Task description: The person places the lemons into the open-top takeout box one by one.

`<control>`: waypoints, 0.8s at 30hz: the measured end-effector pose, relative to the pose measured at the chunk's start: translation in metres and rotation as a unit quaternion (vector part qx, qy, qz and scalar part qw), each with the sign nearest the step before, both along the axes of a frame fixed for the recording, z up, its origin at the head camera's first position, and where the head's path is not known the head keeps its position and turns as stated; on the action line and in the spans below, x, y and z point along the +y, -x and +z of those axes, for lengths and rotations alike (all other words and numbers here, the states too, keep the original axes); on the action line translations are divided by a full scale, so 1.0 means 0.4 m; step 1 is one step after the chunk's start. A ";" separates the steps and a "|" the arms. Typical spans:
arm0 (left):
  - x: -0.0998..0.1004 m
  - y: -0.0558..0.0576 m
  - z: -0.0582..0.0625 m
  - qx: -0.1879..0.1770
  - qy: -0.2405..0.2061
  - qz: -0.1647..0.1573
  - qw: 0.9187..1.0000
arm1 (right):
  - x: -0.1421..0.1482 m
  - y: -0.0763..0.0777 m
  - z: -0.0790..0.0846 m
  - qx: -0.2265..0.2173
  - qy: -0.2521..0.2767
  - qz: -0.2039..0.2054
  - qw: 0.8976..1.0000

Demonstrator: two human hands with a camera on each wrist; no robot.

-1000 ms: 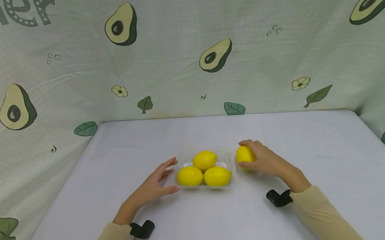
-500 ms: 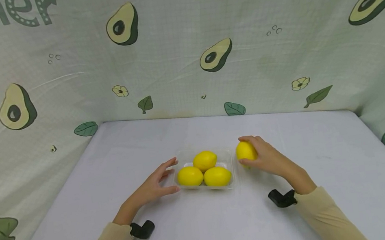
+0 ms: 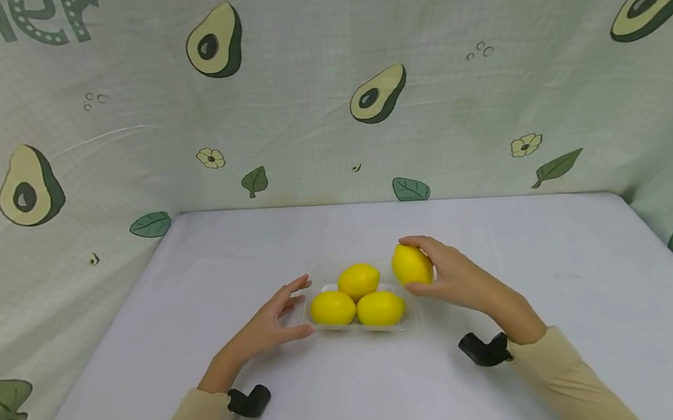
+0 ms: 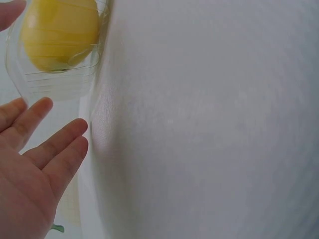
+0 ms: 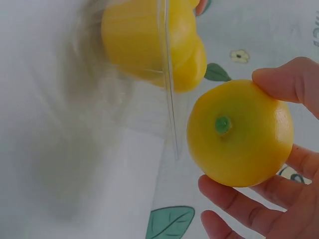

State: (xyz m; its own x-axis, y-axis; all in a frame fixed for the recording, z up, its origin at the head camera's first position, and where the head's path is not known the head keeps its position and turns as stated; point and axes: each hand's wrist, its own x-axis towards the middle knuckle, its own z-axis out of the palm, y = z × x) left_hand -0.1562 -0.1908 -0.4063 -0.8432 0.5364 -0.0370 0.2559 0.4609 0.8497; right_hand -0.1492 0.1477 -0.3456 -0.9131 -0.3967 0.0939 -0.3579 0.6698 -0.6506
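Observation:
Three yellow lemons, among them a front right lemon [image 3: 380, 309], lie in a clear plastic container [image 3: 353, 329] mid-table. My right hand [image 3: 458, 275] grips another lemon [image 3: 411, 264] between thumb and fingers, level with the container's right rim and overlapping it in the head view. The right wrist view shows the green stem end of this held lemon [image 5: 239, 134], up beside the clear rim. At the container's left side, my left hand [image 3: 275, 323] is spread with fingers apart and thumb toward the front corner. Its fingertips are right at the container wall in the left wrist view.
A white-covered table [image 3: 364, 407] carries the container. Behind and at the sides hangs a pale green cloth [image 3: 290, 66] printed with avocados and leaves. Each wrist bears a black camera mount, one being the right mount [image 3: 484, 349].
My right hand has raised the lemon off the table from beside the container, then brought it left over the container's right edge. The left hand and the other lemons stay in place.

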 end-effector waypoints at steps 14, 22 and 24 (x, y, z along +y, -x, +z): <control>-0.002 -0.002 0.004 -0.005 -0.009 -0.003 1.000 | -0.082 -0.013 0.020 0.000 -0.032 0.037 0.999; 0.001 0.000 0.007 -0.005 -0.012 -0.005 1.000 | -0.133 -0.013 0.016 0.033 -0.037 0.070 0.996; 0.001 0.000 0.007 -0.006 -0.011 -0.004 1.000 | -0.144 -0.012 0.011 0.038 -0.033 0.079 0.996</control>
